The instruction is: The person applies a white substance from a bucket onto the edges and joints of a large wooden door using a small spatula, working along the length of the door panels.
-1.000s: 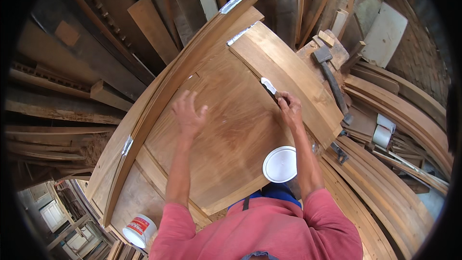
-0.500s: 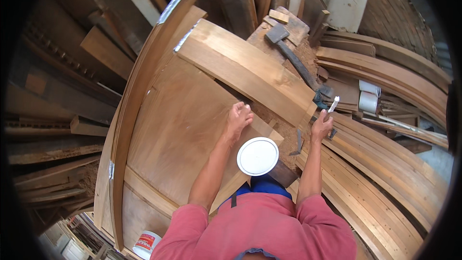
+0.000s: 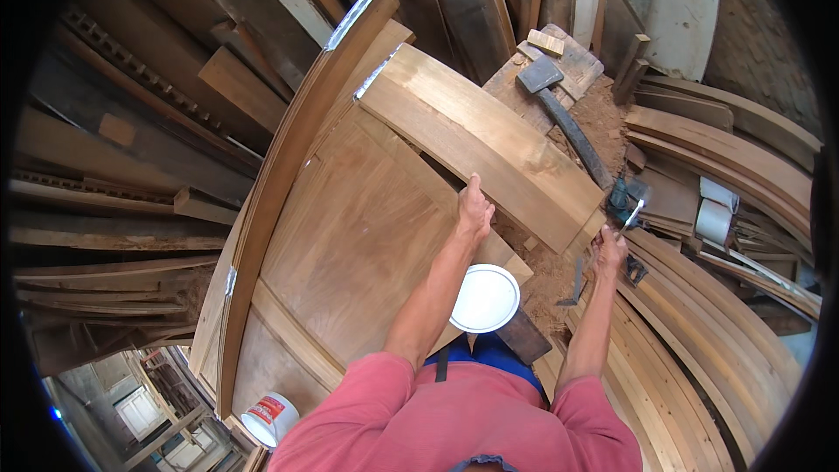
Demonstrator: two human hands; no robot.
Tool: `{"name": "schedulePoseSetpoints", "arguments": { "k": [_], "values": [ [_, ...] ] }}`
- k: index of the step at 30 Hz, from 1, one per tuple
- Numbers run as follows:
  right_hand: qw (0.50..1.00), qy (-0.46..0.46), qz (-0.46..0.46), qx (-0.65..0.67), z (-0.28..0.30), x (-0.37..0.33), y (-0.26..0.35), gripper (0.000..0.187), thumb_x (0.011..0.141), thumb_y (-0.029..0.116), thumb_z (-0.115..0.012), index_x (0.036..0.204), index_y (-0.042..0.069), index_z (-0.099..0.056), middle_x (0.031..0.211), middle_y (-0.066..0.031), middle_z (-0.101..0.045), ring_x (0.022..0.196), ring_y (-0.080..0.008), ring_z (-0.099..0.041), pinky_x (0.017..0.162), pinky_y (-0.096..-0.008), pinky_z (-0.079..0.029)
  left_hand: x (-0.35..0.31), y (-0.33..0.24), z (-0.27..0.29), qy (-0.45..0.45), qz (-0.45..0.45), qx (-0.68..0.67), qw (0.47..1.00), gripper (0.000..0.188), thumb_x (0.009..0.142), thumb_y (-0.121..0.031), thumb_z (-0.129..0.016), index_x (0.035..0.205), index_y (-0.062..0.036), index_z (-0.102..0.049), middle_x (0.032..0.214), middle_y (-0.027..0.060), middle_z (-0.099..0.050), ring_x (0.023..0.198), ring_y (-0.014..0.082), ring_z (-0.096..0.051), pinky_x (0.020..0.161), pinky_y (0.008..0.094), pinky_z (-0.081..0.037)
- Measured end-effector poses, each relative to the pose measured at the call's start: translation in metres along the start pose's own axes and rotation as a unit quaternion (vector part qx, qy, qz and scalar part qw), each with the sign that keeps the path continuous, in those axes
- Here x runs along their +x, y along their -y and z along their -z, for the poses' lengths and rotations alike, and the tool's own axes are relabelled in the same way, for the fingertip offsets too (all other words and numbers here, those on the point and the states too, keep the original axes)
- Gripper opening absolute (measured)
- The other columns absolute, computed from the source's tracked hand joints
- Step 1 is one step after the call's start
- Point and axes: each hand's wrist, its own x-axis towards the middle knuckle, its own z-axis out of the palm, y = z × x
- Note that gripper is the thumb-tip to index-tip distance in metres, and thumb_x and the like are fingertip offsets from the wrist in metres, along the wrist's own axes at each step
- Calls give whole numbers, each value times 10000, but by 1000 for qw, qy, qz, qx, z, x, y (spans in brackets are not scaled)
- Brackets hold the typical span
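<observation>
A thick wooden board [image 3: 489,149], its far left end coated white, lies across the upper end of a flat wooden panel assembly [image 3: 350,218]. My left hand [image 3: 474,212] has its fingers bent against the board's near edge and seems to grip it there. Beside the board's right end, my right hand [image 3: 609,251] is closed on a thin stick with a white tip [image 3: 640,205]. A round white lid [image 3: 486,299] sits below my left hand, close to my body. Toward the lower left stands a white tub [image 3: 269,419] with a red label.
Beyond the board, a mallet [image 3: 559,109] rests over wood blocks and sawdust. A dark angled metal tool [image 3: 575,284] lies between my arms. Long stacked planks [image 3: 682,332] run along the right. Upright boards [image 3: 472,22] lean at the back; more lumber is piled left.
My left hand has come up to the board's near edge, from just short of it. My right hand has come closer to the board's right end with the stick. The whole view has shifted.
</observation>
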Motion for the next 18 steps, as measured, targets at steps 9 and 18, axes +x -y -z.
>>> {"name": "schedulePoseSetpoints", "arguments": {
  "k": [9, 18],
  "values": [
    [1000, -9, 16, 8, 12, 43, -8, 271, 892, 23, -681, 826, 162, -459, 698, 38, -507, 537, -107, -496, 474, -259, -392, -10, 6, -17, 11, -41, 25, 999, 757, 1034, -506, -464, 1521, 39, -264, 1564, 314, -308, 1484, 472, -231, 1224, 541, -161],
    [999, -6, 28, -36, 6, 93, 13, 248, 904, 29, -671, 855, 141, -455, 763, 7, -575, 583, -115, -590, 503, -271, -495, 4, 18, -35, 8, -38, -36, 999, 782, 1033, -516, -471, 1519, 66, -276, 1573, 285, -322, 1464, 440, -307, 1216, 511, -210]
  ]
}}
